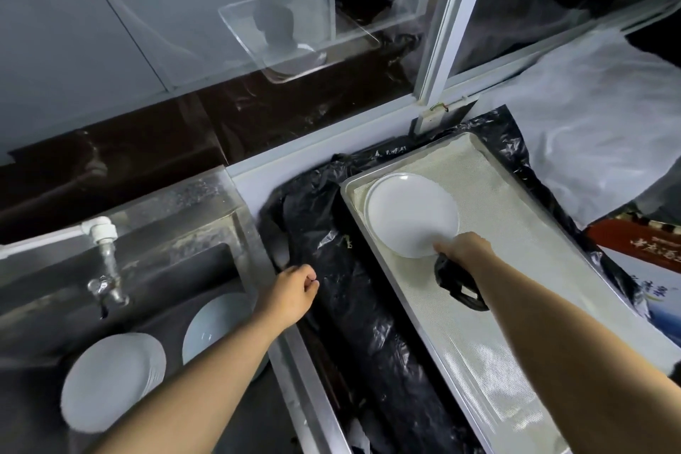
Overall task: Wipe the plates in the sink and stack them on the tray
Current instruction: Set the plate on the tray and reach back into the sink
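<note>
The right hand (465, 246) sits at the near rim of the plate (412, 214) on the tray (475, 354), its fingers curled round a dark cloth (457, 282) and touching that rim; the left hand (294, 293), loosely curled and holding nothing, hovers over the sink edge; the remaining plates in the sink (110, 380) lie below and to the left of its fingers, so it is the nearer hand for the next pick.

White plate (411, 214) flat on tray (516, 306)

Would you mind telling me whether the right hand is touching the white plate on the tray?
Touching. The head view shows the right hand meeting the near rim of the white plate on the tray, with no gap; it also grips a black cloth.
</note>
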`<state>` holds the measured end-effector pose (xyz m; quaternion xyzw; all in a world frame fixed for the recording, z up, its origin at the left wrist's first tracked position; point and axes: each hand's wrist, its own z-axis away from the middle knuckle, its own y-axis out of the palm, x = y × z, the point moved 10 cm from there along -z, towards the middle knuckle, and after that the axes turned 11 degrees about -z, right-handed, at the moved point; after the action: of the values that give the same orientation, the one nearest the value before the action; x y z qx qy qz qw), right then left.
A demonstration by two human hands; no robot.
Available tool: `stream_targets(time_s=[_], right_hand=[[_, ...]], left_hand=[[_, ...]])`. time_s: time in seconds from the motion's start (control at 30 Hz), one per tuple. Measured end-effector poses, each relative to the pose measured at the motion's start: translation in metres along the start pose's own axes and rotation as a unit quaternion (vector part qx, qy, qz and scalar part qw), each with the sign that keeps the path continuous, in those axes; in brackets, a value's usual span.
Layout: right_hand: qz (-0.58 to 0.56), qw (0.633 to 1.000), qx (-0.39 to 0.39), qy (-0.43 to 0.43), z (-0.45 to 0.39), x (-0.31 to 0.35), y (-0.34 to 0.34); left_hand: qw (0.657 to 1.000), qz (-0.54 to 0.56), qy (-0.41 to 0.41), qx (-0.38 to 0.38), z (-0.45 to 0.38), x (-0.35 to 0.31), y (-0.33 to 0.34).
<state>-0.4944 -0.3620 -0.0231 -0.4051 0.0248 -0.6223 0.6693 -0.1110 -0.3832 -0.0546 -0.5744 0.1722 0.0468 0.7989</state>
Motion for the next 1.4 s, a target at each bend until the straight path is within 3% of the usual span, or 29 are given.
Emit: stream_targets(time_s=[0.13,0.47,0.63,0.87,1.03,1.4], right_hand=[[0.03,0.999,-0.007,-0.03,0.004,0.002,0.011],[-0.028,0.999,-0.038,-0.022,0.031,-0.009,0.004],[-0.033,0.996,-0.032,-0.079,0.069,0.017,0.031],[0.059,0.978,0.047,-0.193,0.188,0.052,0.177],[0.107,0.961,0.138,-0.214,0.266,0.035,0.318],[0.216,0.927,0.213,-0.219,0.317,-0.049,0.548]], left_hand=[[1.0,-0.007,0.004,0.022,0.004,0.002,0.01],[0.999,-0.023,-0.016,0.025,0.017,0.025,0.0],[0.999,-0.043,-0.02,0.022,0.043,0.051,-0.02],[0.999,-0.022,-0.029,-0.011,0.123,0.149,-0.045],[0.993,-0.107,-0.038,-0.037,0.192,0.239,-0.056],[0.973,-0.163,-0.161,0.0,0.282,0.436,0.03]])
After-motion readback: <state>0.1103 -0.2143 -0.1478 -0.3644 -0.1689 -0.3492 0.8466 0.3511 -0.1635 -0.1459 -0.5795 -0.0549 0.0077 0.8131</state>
